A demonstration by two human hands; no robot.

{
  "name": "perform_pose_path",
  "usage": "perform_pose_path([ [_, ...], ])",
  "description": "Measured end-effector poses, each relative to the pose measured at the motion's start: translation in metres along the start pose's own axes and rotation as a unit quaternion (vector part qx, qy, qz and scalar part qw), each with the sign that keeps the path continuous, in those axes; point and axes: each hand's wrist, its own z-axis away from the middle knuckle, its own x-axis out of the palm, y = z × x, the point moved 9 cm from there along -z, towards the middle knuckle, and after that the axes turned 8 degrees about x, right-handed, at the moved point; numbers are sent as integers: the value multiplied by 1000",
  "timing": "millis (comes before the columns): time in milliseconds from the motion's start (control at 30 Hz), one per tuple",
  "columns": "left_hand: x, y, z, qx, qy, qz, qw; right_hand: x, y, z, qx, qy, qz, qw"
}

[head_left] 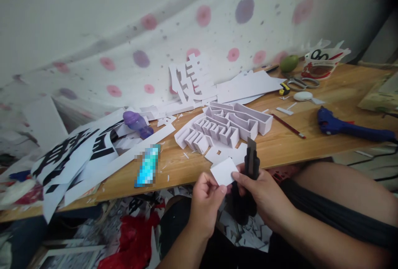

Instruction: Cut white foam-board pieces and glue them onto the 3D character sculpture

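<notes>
Between my two hands, just off the table's front edge, is a small white square piece of board (223, 172). My left hand (207, 200) pinches its lower left edge between thumb and fingers. The thumb of my right hand (264, 188) presses on its right corner. That same hand also holds a black utility knife (251, 163), upright with its blade out at the top. Just beyond lies a white built-up character with raised walls (225, 128), resting on the table. A flat white board with cutouts (214, 153) lies at its near side.
A white cut-out character (189, 80) leans at the back of the wooden table (183, 173). To the right are a blue glue gun (342, 127), pencil (289, 126), scissors (301, 83) and tub (321, 64). Printed sheets (77, 153) and a purple object (138, 124) lie left.
</notes>
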Motion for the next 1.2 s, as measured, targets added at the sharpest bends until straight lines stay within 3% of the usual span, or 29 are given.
perform_pose_path([
  [100, -9, 29, -8, 89, -32, -148, 984, 0, -4, -2, -18, -6, 46, 999],
  [200, -4, 63, -13, 188, -83, -350, 914, 4, -5, -2, -24, -41, 121, 992],
  [267, 6, 65, -16, 183, -149, -419, 877, 5, -4, -1, -21, -55, 143, 988],
  [333, 8, 55, -19, 144, -185, -429, 872, 0, -4, 0, -15, -45, 147, 988],
  [400, -1, 46, -28, 128, -153, -425, 883, -6, -7, 1, -13, -26, 142, 989],
  [467, -18, 42, -40, 143, -73, -427, 890, -13, -10, 2, -10, -10, 125, 992],
  [533, -33, 37, -53, 163, 2, -442, 882, -17, -10, 4, 1, -11, 109, 994],
  [633, -42, 31, -70, 185, 53, -476, 858, -22, -10, 6, 13, -15, 110, 994],
  [933, -30, 34, -79, 253, 72, -575, 774, -31, -22, 10, -2, -15, 123, 992],
  [1200, -34, 35, -76, 263, 76, -602, 750, -38, -22, 13, 14, 5, 119, 993],
])
